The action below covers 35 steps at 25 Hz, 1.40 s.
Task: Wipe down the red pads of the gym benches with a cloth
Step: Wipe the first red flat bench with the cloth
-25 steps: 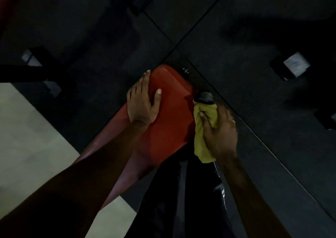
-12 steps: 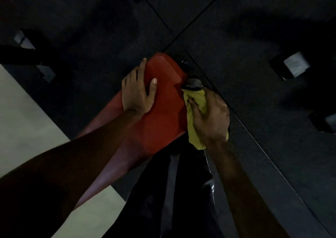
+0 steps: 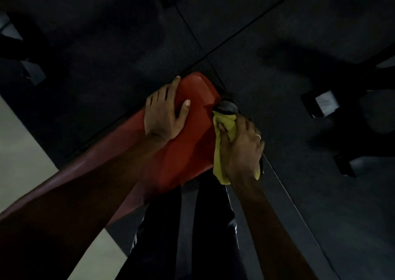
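A red bench pad (image 3: pixel 192 143) runs from the lower left up to a rounded end at the centre. My left hand (image 3: pixel 163 113) lies flat on the pad's upper left part, fingers spread, thumb on the top surface. My right hand (image 3: pixel 241 147) grips a yellow cloth (image 3: pixel 222 130) and presses it against the pad's right side edge. The cloth hangs out below my palm. A black round knob (image 3: pixel 226 107) sits just above the cloth at the pad's right corner.
Dark rubber floor mats (image 3: pixel 277 44) with seams surround the bench. Black equipment feet stand at right (image 3: pixel 320 104) and at upper left (image 3: pixel 27 72). A pale floor area (image 3: pixel 19 143) lies at the left. My dark trousers (image 3: pixel 188 237) are below the pad.
My right hand with the cloth has slid up along the pad's right edge toward the knob. The view has shifted slightly; my left hand stays flat on the pad.
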### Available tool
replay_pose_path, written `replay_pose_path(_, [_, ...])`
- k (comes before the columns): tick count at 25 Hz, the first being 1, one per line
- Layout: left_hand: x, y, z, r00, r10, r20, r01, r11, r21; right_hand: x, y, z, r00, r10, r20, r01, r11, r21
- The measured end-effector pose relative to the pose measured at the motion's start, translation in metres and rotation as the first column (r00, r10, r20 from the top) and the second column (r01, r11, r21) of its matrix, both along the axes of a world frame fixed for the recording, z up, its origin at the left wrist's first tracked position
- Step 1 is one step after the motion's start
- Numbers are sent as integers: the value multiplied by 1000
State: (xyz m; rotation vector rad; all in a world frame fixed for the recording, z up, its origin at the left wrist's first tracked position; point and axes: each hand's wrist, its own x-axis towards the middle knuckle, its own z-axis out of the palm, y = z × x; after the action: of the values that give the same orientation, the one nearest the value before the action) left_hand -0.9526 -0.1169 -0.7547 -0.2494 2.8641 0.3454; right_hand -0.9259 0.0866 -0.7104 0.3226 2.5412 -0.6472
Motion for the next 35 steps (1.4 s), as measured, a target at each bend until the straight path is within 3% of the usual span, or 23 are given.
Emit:
replay_pose_path(7, [5, -18, 9, 1000, -5, 30, -1, 980, 198, -53, -34, -4, 986, 163, -28, -163, 987, 16])
replay_pose_path(11, [51, -63, 18, 998, -33, 57, 28, 996, 89, -57, -49, 13, 968, 247, -49, -242, 966, 91])
replay_pose_path(15, [83, -99, 10, 996, -29, 88, 18, 992, 123, -98, -92, 7, 922, 374, -104, -352, 918, 184])
replay_pose_path(20, [86, -98, 2, 998, -22, 55, 12, 986, 167, -144, -101, -2, 915, 404, 19, -401, 902, 161])
replay_pose_path(22, [89, -100, -1, 1000, -3, 19, -1, 979, 205, -151, -116, 2, 828, 558, 60, -549, 784, 289])
replay_pose_path(25, [91, -100, -3, 998, 55, -12, -50, 966, 252, -140, -164, 3, 584, 786, 205, -798, 508, 325])
replay_pose_path(27, [94, -101, -3, 994, 104, -31, -91, 953, 290, -129, -181, -1, 525, 821, 224, -837, 449, 314])
replay_pose_path(28, [94, -102, -3, 993, 114, -36, -97, 944, 314, -127, -180, 0, 544, 811, 214, -822, 465, 328])
replay_pose_path(30, [93, -106, -3, 995, 88, -46, -67, 940, 334, -128, -162, 3, 672, 722, 166, -720, 583, 377])
replay_pose_path(33, [89, -107, -4, 999, -9, -51, 25, 946, 324, -120, -140, 3, 909, 418, 9, -381, 821, 426])
replay_pose_path(35, [89, -107, -5, 999, -32, -41, 43, 946, 320, -98, -147, -5, 920, 387, -67, -324, 843, 430])
